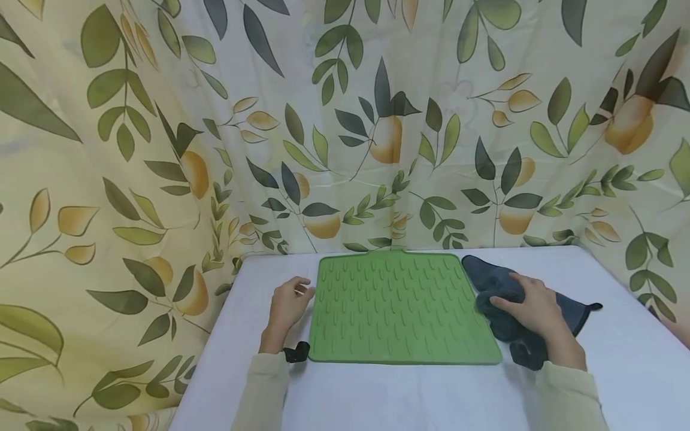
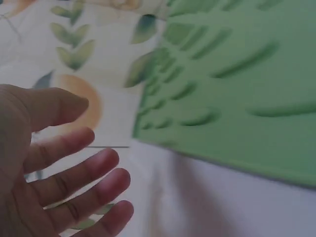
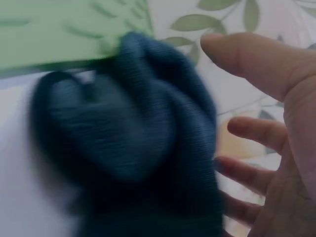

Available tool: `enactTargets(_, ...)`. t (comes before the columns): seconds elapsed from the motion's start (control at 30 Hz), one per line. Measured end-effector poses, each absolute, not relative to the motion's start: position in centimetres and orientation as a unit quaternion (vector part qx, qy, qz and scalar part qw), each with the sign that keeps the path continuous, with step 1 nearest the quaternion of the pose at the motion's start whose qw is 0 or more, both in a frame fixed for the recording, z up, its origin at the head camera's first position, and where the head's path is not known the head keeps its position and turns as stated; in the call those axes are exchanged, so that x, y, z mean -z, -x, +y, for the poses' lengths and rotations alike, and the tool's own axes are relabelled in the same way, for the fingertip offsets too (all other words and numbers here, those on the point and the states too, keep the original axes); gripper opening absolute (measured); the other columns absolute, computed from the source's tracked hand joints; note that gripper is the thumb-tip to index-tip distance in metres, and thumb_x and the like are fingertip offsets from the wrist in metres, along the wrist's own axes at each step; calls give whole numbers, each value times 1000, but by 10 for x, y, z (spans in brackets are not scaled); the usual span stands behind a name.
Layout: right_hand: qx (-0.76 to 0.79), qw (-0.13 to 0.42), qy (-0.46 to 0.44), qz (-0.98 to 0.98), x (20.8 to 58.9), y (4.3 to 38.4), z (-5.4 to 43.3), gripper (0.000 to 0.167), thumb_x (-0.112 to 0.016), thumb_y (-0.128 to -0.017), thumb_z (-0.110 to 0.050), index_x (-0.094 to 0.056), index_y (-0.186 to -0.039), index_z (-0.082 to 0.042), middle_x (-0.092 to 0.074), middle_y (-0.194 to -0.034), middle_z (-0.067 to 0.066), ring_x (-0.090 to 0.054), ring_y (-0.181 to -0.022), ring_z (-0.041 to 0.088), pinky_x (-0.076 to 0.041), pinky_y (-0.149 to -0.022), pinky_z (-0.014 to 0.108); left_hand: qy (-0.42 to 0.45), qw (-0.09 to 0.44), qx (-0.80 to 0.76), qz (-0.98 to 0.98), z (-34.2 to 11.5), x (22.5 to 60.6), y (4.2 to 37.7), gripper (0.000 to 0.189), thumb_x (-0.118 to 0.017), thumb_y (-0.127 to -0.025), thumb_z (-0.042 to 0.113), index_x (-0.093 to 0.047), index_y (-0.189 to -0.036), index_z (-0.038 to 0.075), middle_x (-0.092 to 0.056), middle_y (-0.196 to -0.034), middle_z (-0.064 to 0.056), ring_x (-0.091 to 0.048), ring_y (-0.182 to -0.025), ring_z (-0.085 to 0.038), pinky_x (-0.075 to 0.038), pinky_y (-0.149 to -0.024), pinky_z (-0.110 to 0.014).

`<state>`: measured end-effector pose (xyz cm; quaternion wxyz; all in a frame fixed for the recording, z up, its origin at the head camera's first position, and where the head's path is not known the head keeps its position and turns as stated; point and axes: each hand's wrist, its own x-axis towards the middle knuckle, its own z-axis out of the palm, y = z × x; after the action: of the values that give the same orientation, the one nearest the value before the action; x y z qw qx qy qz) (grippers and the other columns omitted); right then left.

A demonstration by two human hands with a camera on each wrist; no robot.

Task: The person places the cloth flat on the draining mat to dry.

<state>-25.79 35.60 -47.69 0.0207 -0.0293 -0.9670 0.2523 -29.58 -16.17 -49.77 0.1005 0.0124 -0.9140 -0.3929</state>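
Observation:
A green rectangular mat (image 1: 399,311) with raised ridges lies flat on the white table. Just off its left edge is my left hand (image 1: 286,308), holding nothing; the left wrist view shows its loosely bent fingers (image 2: 98,173) apart from the mat. On the right, a crumpled dark blue cloth (image 1: 498,284) lies against the mat's right edge. My right hand (image 1: 536,308) is over this cloth with thumb and fingers spread. In the right wrist view, the bunched cloth (image 3: 133,133) stands beside the thumb (image 3: 247,57), and the fingers are not curled round it.
The white table (image 1: 377,395) extends in front of the mat and to both sides. Behind it hangs a curtain (image 1: 345,120) printed with leaves and fruit. A black strap piece (image 1: 297,352) sits at my left wrist near the mat's corner.

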Motion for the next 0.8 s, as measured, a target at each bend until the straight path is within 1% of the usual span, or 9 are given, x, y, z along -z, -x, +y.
enactTargets(0.07,-246,-7,37,-969,485,256,358,105,-64,-92,-63,-21,-157,6,-18,-150,48,-21,-129,74,-27,-95,84,-21,75,394,-916,-158,507,297,28,-72,-94,26,-73,-118,10,-74,-97,-5,-69,-85,-18,-53,-71,-34)
enactTargets(0.17,-241,-31,44,-969,493,255,359,113,-67,-88,-65,-15,-159,6,-14,-151,48,-20,-129,75,-27,-95,84,-26,58,390,-919,-155,517,298,28,-73,-93,24,-74,-117,9,-74,-96,-6,-69,-82,-17,-53,-69,-33)
enactTargets(0.37,-227,-38,44,-972,500,262,358,116,-70,-86,-64,-12,-159,6,-19,-149,49,-24,-128,72,-29,-95,83,-37,37,387,-921,-153,518,299,32,-73,-93,22,-71,-122,8,-74,-96,-7,-69,-82,-20,-56,-74,-38)
enactTargets(0.43,-224,-37,41,-973,502,263,359,112,-69,-88,-62,-14,-159,6,-23,-147,48,-26,-126,71,-30,-94,82,-40,27,388,-920,-153,517,299,34,-74,-93,20,-70,-124,7,-74,-95,-8,-69,-81,-20,-56,-74,-38)
enactTargets(0.53,-220,-30,40,-974,503,264,360,102,-67,-91,-56,-21,-157,5,-28,-146,47,-29,-125,69,-32,-93,82,-42,22,388,-920,-152,517,300,37,-75,-92,18,-69,-126,6,-73,-93,-7,-67,-79,-18,-56,-73,-37)
enactTargets(0.7,-215,-10,41,-976,502,263,360,83,-69,-93,-43,-36,-150,8,-36,-144,43,-33,-124,68,-35,-93,79,-34,25,383,-923,-152,522,302,38,-74,-92,14,-68,-128,2,-73,-90,-6,-66,-76,-16,-54,-71,-34)
enactTargets(0.8,-217,5,39,-975,500,262,361,74,-70,-93,-35,-42,-146,8,-41,-143,43,-37,-123,68,-38,-93,77,-32,29,380,-924,-152,525,302,35,-72,-91,9,-70,-126,2,-73,-90,-5,-65,-77,-16,-54,-71,-34)
